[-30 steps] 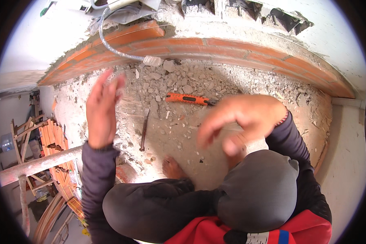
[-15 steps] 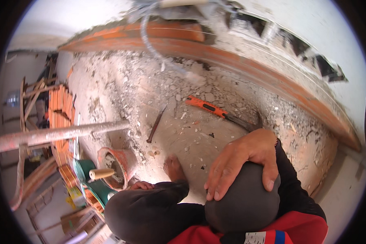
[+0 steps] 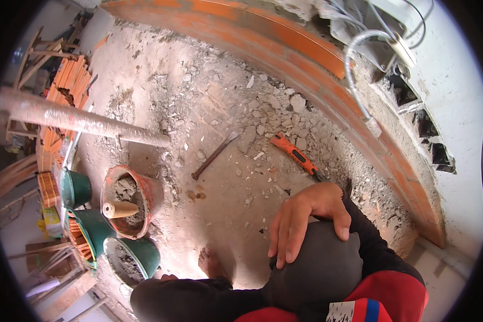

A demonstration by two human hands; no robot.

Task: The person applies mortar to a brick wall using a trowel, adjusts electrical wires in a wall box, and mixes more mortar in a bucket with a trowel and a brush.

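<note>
My right hand (image 3: pixel 308 217) rests over my dark-trousered right knee (image 3: pixel 319 268), fingers stretched out and draped on the cloth, holding nothing. Just beyond it on the floor lies a hammer (image 3: pixel 295 154) with an orange and black grip; its dark head is partly hidden behind my hand and sleeve. A rusty metal chisel (image 3: pixel 214 156) lies apart to the left of the hammer. Only a sliver of skin, apparently my left hand (image 3: pixel 169 277), shows past my left knee (image 3: pixel 172 298); its fingers are hidden.
Rubble (image 3: pixel 273 115) lies along a low brick wall (image 3: pixel 306 67). At left are an orange bucket (image 3: pixel 153 188) of mortar with a wooden-handled tool (image 3: pixel 121 209), green buckets (image 3: pixel 145 255), a pole (image 3: pixel 91 122) and stacked bricks (image 3: pixel 64 102). A grey conduit (image 3: pixel 354 88) hangs at the wall.
The view has swung left and down, bringing more of the buckets into sight. My right hand stays on the knee. Less of the apparent left hand shows. The hammer and chisel lie undisturbed.
</note>
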